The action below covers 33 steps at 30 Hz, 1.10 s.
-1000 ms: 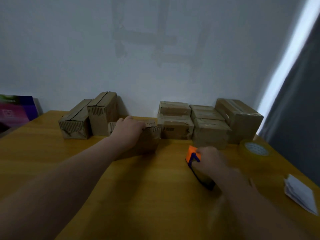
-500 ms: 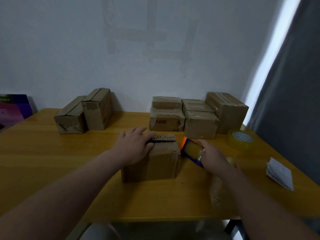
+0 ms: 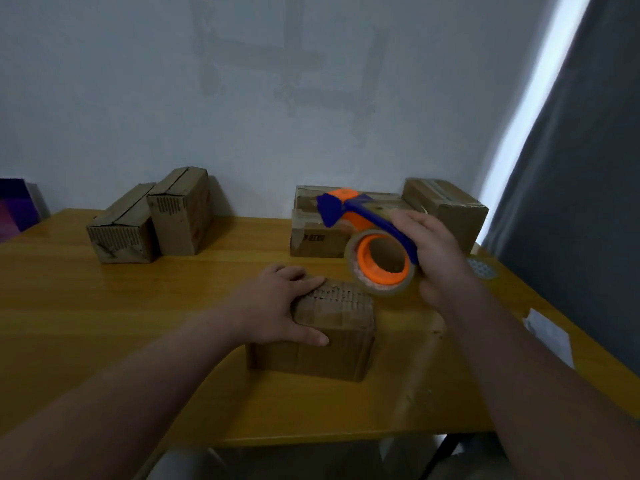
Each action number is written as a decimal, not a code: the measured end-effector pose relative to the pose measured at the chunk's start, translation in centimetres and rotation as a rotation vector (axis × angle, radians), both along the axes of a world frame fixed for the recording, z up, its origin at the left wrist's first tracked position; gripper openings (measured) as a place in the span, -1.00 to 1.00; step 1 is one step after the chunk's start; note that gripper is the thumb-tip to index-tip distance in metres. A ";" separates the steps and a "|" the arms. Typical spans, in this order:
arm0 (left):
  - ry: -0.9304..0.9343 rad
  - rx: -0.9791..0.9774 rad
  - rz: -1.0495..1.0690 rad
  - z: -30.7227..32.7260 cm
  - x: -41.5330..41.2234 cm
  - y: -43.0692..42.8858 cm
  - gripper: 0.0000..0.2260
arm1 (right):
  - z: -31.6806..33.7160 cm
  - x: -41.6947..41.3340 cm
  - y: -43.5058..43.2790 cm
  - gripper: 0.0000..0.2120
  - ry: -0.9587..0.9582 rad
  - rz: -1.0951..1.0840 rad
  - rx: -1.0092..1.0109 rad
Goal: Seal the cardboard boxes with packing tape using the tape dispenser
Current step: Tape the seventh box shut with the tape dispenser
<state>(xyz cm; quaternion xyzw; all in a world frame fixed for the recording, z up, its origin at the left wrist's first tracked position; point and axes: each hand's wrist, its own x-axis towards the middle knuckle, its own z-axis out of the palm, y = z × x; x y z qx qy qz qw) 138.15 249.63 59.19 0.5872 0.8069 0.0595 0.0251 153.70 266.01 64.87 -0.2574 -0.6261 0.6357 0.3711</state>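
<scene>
Tape dispenser (image 3: 375, 220) is no longer low beside the box. The right hand (image 3: 438, 258) has lifted it into the air, with the fingers curled round the blue handle and the orange core with the clear roll hanging under it. It is above the far right corner of the cardboard box (image 3: 322, 351) and does not touch it. The box, a second ago near the wall, now stands forward on the table (image 3: 138, 323). The left hand (image 3: 277, 306) lies flat on its top, fingers straight over the flaps and thumb on the front side, pressing them closed. I see no tape on this seam, so I judge the taping is about to begin.
</scene>
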 end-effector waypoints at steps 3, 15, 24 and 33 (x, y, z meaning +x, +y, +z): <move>-0.046 0.063 -0.050 -0.1 0.1 0.7 -0.15 | -0.1 -1.0 -1.3 -0.71 -0.009 0.129 -0.031; -0.252 0.198 -0.008 0.6 -0.2 -0.4 -0.32 | -1.3 -1.4 -1.3 -0.80 -0.144 0.231 0.068; -1.674 0.661 0.628 4.3 -0.3 -1.7 -0.59 | -1.5 -1.4 -1.0 -0.65 -0.107 0.287 0.076; -1.702 0.671 0.688 4.3 -0.1 -1.1 -0.86 | -1.5 -1.6 -0.8 -0.76 -0.154 0.285 0.155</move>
